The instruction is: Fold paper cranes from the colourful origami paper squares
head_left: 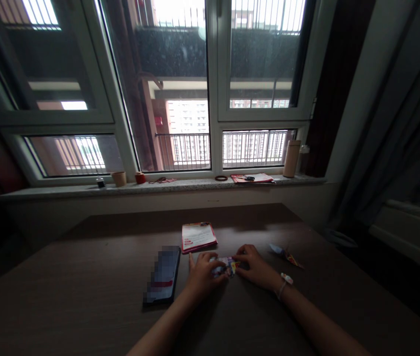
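Observation:
A small colourful printed piece of paper (227, 265) lies low on the dark brown table, between my two hands. The fingers of my left hand (204, 273) curve over its left end, with the thumb along the near edge. My right hand (254, 267) pinches the paper's right end between thumb and fingers; a light bracelet (286, 279) circles that wrist. Part of the paper is hidden beneath the fingers, and how it is folded cannot be made out. Just beyond my left hand sits a small stack of red-edged printed sheets (198, 236).
On the table (83, 277), a dark phone (163, 277) lies left of my left hand. Crumpled colourful scraps (287, 254) are to the right. The windowsill holds a paper cup (119, 179), a red spool-like item (140, 177), scissors (249, 178) on papers, and a tan bottle (292, 158).

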A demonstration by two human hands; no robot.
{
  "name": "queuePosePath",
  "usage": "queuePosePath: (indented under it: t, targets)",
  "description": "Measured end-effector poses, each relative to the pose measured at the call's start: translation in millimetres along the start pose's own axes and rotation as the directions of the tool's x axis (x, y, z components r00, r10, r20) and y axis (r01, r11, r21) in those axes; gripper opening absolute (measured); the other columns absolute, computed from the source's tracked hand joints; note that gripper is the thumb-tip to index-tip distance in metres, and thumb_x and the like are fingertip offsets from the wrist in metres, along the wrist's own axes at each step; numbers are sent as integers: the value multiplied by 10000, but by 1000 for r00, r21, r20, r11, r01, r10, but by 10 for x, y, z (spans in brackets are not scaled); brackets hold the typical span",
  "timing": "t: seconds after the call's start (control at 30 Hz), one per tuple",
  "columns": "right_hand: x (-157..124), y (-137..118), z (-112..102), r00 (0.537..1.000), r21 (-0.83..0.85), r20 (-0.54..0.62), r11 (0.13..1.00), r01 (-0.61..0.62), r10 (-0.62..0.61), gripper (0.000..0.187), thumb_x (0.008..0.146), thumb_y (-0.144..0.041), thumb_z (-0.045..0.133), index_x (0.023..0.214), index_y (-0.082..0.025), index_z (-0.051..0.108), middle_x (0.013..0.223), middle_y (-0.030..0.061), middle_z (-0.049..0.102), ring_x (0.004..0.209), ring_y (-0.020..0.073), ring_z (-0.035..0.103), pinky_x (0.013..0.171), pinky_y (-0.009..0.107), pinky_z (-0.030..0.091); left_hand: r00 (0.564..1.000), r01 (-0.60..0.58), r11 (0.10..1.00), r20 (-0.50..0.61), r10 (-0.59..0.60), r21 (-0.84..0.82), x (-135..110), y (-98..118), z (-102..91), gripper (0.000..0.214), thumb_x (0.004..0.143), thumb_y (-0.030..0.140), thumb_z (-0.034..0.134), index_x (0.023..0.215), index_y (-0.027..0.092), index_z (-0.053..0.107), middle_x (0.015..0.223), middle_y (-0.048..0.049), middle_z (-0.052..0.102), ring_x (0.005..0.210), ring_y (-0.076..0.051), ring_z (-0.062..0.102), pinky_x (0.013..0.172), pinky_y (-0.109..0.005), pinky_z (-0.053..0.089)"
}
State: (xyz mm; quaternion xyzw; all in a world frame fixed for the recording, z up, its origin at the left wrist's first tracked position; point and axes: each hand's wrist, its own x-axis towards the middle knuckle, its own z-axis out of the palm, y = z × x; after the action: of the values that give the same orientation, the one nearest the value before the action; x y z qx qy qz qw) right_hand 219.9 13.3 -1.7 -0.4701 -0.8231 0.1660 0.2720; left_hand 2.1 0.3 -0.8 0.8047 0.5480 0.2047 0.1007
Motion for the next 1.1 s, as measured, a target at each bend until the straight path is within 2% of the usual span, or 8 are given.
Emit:
queuePosePath:
  t: [0.2, 0.3, 0.4, 0.63, 0.73, 0.87, 0.97, 1.1]
  targets:
    - [16, 7, 2, 999, 7, -1, 999, -35, 35, 300, 807, -313, 638, 1086, -235, 713, 1078, 78, 565, 1078, 224, 486, 991, 328, 406, 999, -18, 1000, 41, 19, -22, -8, -8, -44, 405, 708, 507, 714, 1091, 379, 682, 1282, -30, 593, 1242, -297, 473, 1134, -643, -5]
    - [19, 3, -3, 999, 6, 3, 999, -37, 37, 296, 807, -317, 639, 1077, -222, 716, 1069, 81, 570, 1067, 223, 490, 985, 328, 409, 999, -15, 999, 42, 16, -31, 5, -23, -51, 427, 722, 505, 703, 1125, 366, 669, 1269, -30, 609, 1234, -297, 485, 1138, -637, 4]
    - [14, 7, -4, 1000, 5, 5, 1000, -27, 27, 304, 792, -328, 660, 1072, -223, 716, 1071, 76, 573, 1068, 223, 491, 989, 326, 406, 999, -32, 999, 21, 33, -24, 15, -19, -60, 396, 756, 510, 668, 1121, 354, 673, 1227, -20, 641, 1215, -297, 509, 1140, -635, 21]
    - [5, 12, 26, 998, 5, -14, 998, -56, 56, 379, 779, -355, 682, 1128, -207, 690, 1082, 87, 562, 1074, 224, 489, 985, 316, 410, 988, -152, 988, -10, 153, 16, 0, 61, -132, 245, 826, 443, 618, 1019, 328, 716, 1080, -19, 720, 1097, -249, 597, 1130, -629, -17]
    - [7, 12, 28, 998, 11, -4, 998, -56, 56, 386, 782, -379, 679, 1127, -206, 690, 1073, 90, 560, 1070, 229, 488, 976, 318, 411, 987, -155, 987, -26, 156, 29, 2, 27, -108, 252, 791, 439, 660, 1000, 317, 724, 1076, -23, 718, 1083, -252, 605, 1134, -627, -1]
    - [8, 23, 38, 999, 6, -24, 999, -49, 49, 378, 784, -396, 680, 1110, -206, 695, 1062, 90, 558, 1067, 232, 485, 975, 319, 405, 993, -116, 993, 4, 116, -9, 14, -51, -52, 342, 748, 470, 700, 1060, 332, 698, 1196, -35, 662, 1168, -276, 550, 1128, -646, 31]
    - [4, 27, 41, 999, -7, -21, 999, -45, 45, 400, 770, -408, 696, 1112, -201, 693, 1069, 95, 556, 1069, 237, 483, 968, 323, 407, 996, -82, 996, 30, 83, -27, 20, -61, -36, 376, 746, 461, 703, 1101, 339, 676, 1231, -31, 634, 1202, -282, 518, 1112, -674, 57]
    - [1, 16, 35, 999, -45, -19, 998, -45, 45, 426, 742, -412, 723, 1115, -208, 689, 1068, 93, 561, 1060, 242, 487, 963, 331, 405, 996, -86, 996, 26, 87, -8, 21, -27, -36, 317, 777, 423, 681, 1082, 335, 684, 1212, -31, 642, 1198, -277, 519, 1106, -678, 77]
